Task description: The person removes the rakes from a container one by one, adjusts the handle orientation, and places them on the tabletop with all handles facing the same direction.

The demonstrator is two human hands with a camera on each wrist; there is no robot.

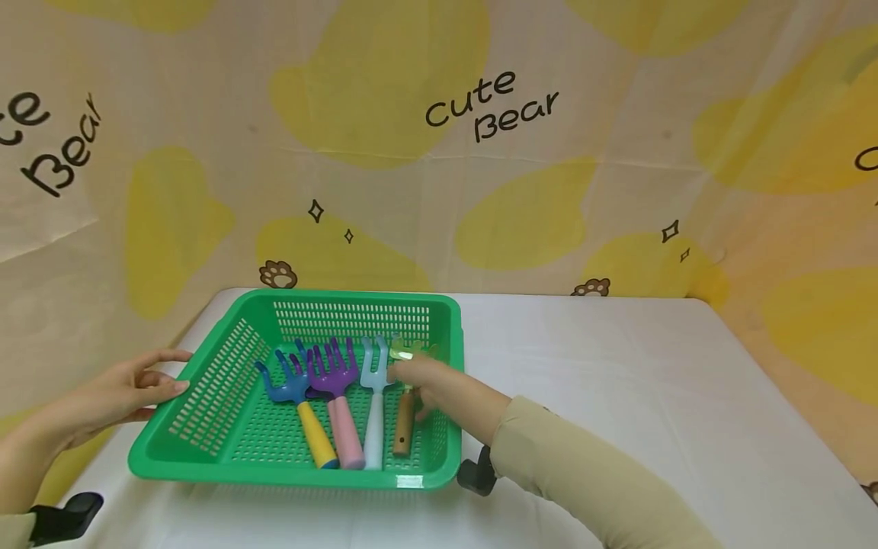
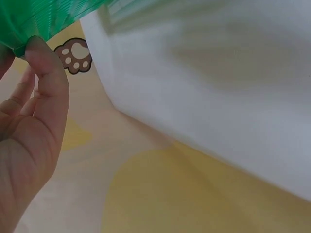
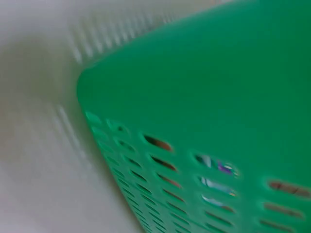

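Sleeves [image 1: 583, 473] are seen nearest, at lower left and lower right. Next, the green basket [image 1: 274, 474] is pinched at its left rim by the left hand [image 1: 130, 389]; this hold should be firm but light, so that the basket is not tipped. Inside, near the right wall, the neck of the wooden-handled fork [image 1: 403, 435] is covered by the right hand [image 1: 425, 375]; whether it is actually gripped cannot be told. The fork is best guided in line with the pale blue fork [image 1: 374, 427] just beside it, so that its prongs are not snagged. To their left, purple forks [image 1: 336, 379] and a blue fork [image 1: 317, 438] are bunched. Beyond, the white surface [image 1: 583, 366] is backed by patterned cloth [image 1: 507, 46].
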